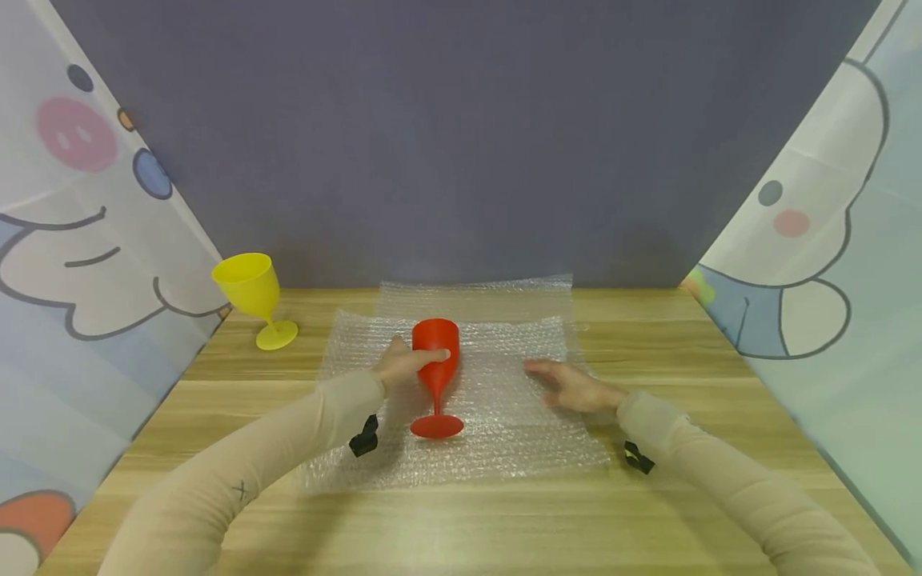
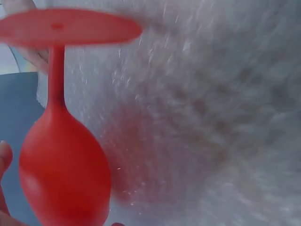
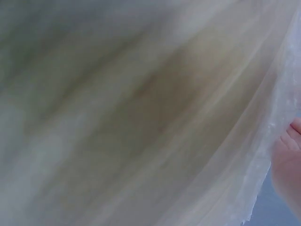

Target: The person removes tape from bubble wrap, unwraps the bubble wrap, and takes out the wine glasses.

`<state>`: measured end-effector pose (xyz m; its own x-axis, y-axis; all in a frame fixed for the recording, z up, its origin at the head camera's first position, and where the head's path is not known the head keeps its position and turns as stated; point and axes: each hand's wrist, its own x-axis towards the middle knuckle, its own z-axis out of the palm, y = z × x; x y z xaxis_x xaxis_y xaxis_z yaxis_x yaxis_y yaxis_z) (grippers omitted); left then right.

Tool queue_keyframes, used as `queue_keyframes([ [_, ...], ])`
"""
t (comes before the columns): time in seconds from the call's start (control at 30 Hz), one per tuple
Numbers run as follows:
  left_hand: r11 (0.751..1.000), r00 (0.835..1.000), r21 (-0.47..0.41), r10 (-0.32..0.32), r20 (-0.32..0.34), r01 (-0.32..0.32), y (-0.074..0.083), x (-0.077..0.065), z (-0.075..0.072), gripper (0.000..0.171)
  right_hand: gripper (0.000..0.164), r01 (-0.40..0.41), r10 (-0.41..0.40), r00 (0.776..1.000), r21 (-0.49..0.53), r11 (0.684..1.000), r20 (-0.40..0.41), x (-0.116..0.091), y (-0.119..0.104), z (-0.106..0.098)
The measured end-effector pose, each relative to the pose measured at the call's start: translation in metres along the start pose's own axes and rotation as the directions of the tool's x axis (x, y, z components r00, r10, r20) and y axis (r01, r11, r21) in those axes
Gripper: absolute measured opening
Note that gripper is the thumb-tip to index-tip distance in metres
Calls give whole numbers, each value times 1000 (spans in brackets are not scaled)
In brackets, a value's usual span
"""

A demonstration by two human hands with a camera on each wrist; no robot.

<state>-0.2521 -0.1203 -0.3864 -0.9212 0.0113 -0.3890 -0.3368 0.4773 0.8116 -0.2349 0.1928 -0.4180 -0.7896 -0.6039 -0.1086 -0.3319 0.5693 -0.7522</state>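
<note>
My left hand (image 1: 406,363) grips a red plastic goblet (image 1: 438,386) by its bowl, with the thumb across the front. The goblet's rim points away from me and its round foot toward me. Beneath it a sheet of bubble wrap (image 1: 504,432) is spread on the table. In the left wrist view, the red stem and foot (image 2: 70,28) show close up over the wrap. On the right, my right hand (image 1: 576,388) is over the wrap's right part, fingers extended leftward and holding nothing visible. Crinkled clear wrap (image 3: 277,108) fills much of the right wrist view.
A yellow goblet (image 1: 248,290) stands upright at the back left of the wooden table (image 1: 468,532). Another stretch of bubble wrap (image 1: 475,301) reaches to the dark back panel (image 1: 461,144). Cartoon-printed cloth hangs along both sides.
</note>
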Motion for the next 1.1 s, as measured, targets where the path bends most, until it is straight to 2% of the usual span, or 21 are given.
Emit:
queue_keyframes([
  [0.13,1000,999,-22,4,-45,-5,6,8,10,97,71,-1,1,1000,21,1000,1,0,0,1],
  [0.17,1000,999,-30,-4,-47,2,14,0,12,87,71,-1,0,1000,25,1000,0,0,0,1],
  [0.2,999,999,-34,-6,-49,5,13,2,14,84,71,0,0,1000,30,1000,1,0,0,1],
  [0.33,1000,998,-3,-13,-59,13,11,9,25,82,71,-4,4,1000,44,999,-1,-1,1,2],
  [0.5,998,996,61,5,-87,0,13,11,32,92,71,-1,1,1000,33,999,-7,-1,1,2],
  [0.63,994,996,107,8,-85,1,17,9,34,103,71,6,-5,1000,33,999,-5,-1,0,1],
  [0.77,989,998,147,14,-65,-4,22,8,32,105,71,1,0,1000,34,999,-11,-1,1,0],
  [1.0,972,1000,233,-12,-26,18,24,11,23,92,70,8,-8,1000,41,999,-13,-1,0,0],
  [1.1,971,1000,238,-13,-8,15,22,12,21,87,71,-1,1,1000,44,999,-10,-1,2,2],
])
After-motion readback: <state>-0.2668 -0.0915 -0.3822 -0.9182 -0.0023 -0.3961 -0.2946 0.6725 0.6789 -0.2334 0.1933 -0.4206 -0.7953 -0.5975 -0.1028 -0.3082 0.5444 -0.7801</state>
